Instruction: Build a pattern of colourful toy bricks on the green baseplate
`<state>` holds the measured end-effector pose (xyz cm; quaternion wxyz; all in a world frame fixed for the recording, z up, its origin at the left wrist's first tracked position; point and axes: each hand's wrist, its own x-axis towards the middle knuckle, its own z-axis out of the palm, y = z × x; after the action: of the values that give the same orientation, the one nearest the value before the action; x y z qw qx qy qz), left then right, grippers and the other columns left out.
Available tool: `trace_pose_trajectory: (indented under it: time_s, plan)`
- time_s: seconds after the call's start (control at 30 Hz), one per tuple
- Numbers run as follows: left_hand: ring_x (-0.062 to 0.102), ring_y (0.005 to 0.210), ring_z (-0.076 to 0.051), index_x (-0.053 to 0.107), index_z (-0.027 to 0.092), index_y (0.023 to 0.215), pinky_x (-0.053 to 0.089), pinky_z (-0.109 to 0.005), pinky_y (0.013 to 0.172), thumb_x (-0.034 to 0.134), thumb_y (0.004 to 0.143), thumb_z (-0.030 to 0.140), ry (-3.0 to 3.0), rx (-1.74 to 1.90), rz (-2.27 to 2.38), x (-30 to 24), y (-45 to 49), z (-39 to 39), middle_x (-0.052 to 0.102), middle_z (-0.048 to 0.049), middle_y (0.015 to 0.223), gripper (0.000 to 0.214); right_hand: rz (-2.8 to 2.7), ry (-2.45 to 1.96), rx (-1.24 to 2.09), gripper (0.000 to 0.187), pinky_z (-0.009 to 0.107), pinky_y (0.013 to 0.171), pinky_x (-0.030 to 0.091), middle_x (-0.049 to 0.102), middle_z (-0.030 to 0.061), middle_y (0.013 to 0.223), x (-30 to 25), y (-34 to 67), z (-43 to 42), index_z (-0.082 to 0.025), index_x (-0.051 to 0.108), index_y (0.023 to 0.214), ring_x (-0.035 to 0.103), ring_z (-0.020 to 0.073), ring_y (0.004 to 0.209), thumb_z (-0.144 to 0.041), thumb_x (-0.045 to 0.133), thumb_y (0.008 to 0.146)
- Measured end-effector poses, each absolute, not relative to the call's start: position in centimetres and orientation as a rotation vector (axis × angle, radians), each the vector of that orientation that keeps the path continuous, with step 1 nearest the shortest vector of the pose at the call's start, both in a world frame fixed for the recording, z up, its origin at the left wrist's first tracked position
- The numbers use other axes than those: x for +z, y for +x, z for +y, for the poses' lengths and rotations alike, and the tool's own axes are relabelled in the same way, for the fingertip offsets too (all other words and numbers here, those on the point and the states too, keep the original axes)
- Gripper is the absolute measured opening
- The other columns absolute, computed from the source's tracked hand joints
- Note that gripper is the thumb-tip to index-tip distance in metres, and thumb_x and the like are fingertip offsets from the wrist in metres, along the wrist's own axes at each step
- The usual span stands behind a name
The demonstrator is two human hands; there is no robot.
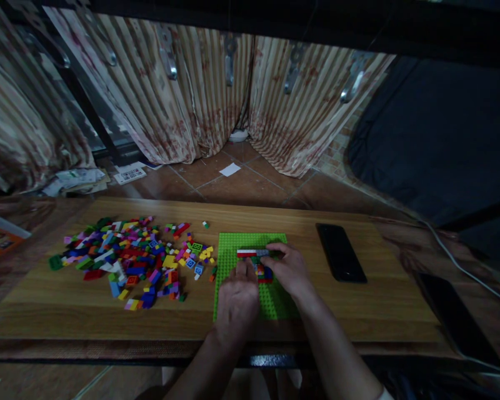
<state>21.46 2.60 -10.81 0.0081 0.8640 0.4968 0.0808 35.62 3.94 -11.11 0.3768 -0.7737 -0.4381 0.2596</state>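
Note:
A green studded baseplate point(229, 244) lies on the wooden board in front of me. On it stands a low build of toy building bricks point(248, 253), with a red and white row along its far side and red, blue and other colours nearer me. My left hand point(238, 297) comes over the build from the near left, fingers curled down against it; its fingertips are partly hidden. From the right, my right hand point(289, 269) has its thumb and index finger closed about the build's right end, near a grey piece point(262, 252).
A wide heap of loose bricks point(129, 253) in many colours spreads over the left of the wooden board point(108, 322). A black phone point(340, 253) lies right of the baseplate, another dark flat device point(458, 316) farther right. Metal hooks point(230, 61) hang before the striped curtains point(208, 111).

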Motion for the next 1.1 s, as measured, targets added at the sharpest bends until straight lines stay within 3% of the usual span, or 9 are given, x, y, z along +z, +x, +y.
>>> trace_pose_trajectory:
  time_s: [0.37,0.6,0.73,0.93,1.1]
  plan:
    - [0.065,0.072,-0.024,0.066,0.006,0.099,0.049,-0.03,0.055,0.036,0.081,-0.002,2.612,0.163,1.588,-9.0,22.7,2.3,0.064,-0.0153,0.088,0.036,-1.088,-1.863,0.698,0.023,0.034,0.078,0.05,0.072,0.0017,0.083,-11.9,35.5,4.4,-0.021,0.072,0.085,0.064,0.0195,0.08,-0.024,0.066,0.062]
    - [0.066,0.075,-0.021,0.056,0.007,0.121,0.051,-0.028,0.06,0.041,0.089,0.012,2.538,0.303,1.611,-10.0,22.1,2.3,0.066,-0.0148,0.096,0.036,-1.113,-1.782,0.68,0.024,0.039,0.086,0.049,0.073,0.0031,0.091,-12.0,35.9,3.8,-0.023,0.072,0.088,0.065,0.0213,0.088,-0.033,0.065,0.068]
    - [0.066,0.078,-0.021,0.058,0.013,0.12,0.051,-0.028,0.062,0.041,0.092,0.022,2.389,0.473,1.657,-9.9,21.0,2.6,0.067,-0.0117,0.096,0.034,-0.907,-1.674,0.742,0.029,0.037,0.078,0.051,0.074,0.0062,0.09,-11.6,36.8,3.5,-0.02,0.072,0.088,0.066,0.0218,0.084,-0.043,0.064,0.073]
    - [0.065,0.087,-0.019,0.062,0.02,0.113,0.052,-0.03,0.076,0.044,0.091,0.024,2.186,0.835,1.623,-9.8,18.7,3.9,0.068,-0.0079,0.1,0.028,-0.578,-1.612,0.634,0.029,0.029,0.059,0.047,0.072,0.0052,0.078,-10.7,37.6,3.9,-0.018,0.072,0.078,0.061,0.0171,0.067,-0.043,0.07,0.064]
    - [0.064,0.082,-0.016,0.064,0.019,0.101,0.051,-0.028,0.076,0.045,0.093,0.024,2.135,1.047,1.361,-9.1,18.2,3.6,0.068,-0.005,0.087,0.022,-0.456,-1.437,0.646,0.027,0.026,0.056,0.044,0.069,0.0044,0.074,-10.0,37.8,4.9,-0.017,0.071,0.077,0.057,0.013,0.061,-0.039,0.074,0.061]
